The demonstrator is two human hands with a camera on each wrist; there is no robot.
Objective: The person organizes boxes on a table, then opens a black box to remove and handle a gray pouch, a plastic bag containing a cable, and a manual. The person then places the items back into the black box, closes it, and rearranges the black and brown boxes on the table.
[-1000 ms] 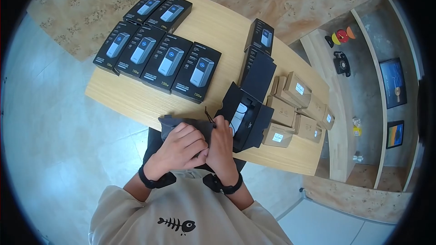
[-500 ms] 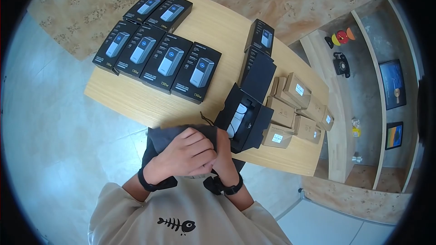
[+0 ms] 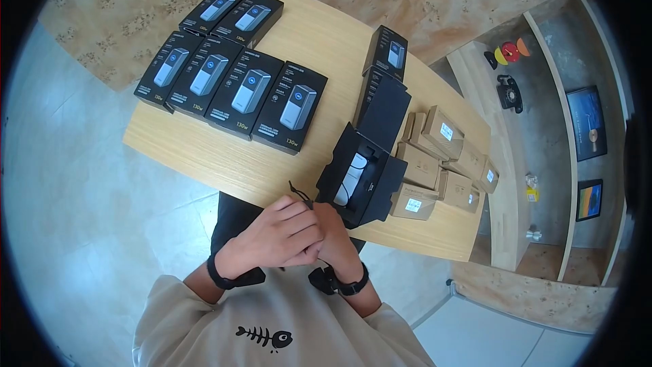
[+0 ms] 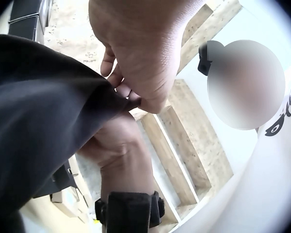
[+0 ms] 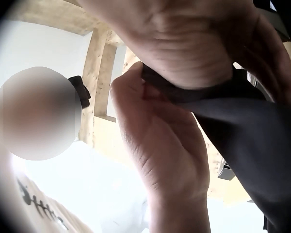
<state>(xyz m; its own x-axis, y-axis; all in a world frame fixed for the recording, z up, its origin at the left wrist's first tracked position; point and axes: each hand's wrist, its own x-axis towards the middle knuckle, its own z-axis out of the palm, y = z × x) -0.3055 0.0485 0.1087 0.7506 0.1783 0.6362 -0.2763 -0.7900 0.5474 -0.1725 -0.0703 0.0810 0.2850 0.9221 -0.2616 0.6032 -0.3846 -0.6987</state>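
Note:
In front of my chest, my left hand (image 3: 282,231) and right hand (image 3: 333,234) meet at the table's near edge. Fingers of both pinch the gathered edge of a dark grey cloth pouch (image 4: 43,107), which fills much of the left wrist view and spreads beside my hands in the right wrist view. From the head, the hands hide most of the pouch; its black drawstring (image 3: 299,192) pokes up above them. Just right of my right hand stands an opened black box (image 3: 377,187), flaps spread, with a white item (image 3: 351,180) and a dark cord inside.
Several black power bank boxes (image 3: 231,88) lie in rows on the table's left. Two more black boxes (image 3: 388,54) stand behind the opened one. Brown cartons (image 3: 418,166) are stacked at the right. Beyond the wooden table (image 3: 326,34) is a shelf with a black telephone (image 3: 509,94).
The pouch, earlier spread flat to the left of and behind my hands, has dropped mostly out of the head view. My hands stay together, with the drawstring shifted slightly left.

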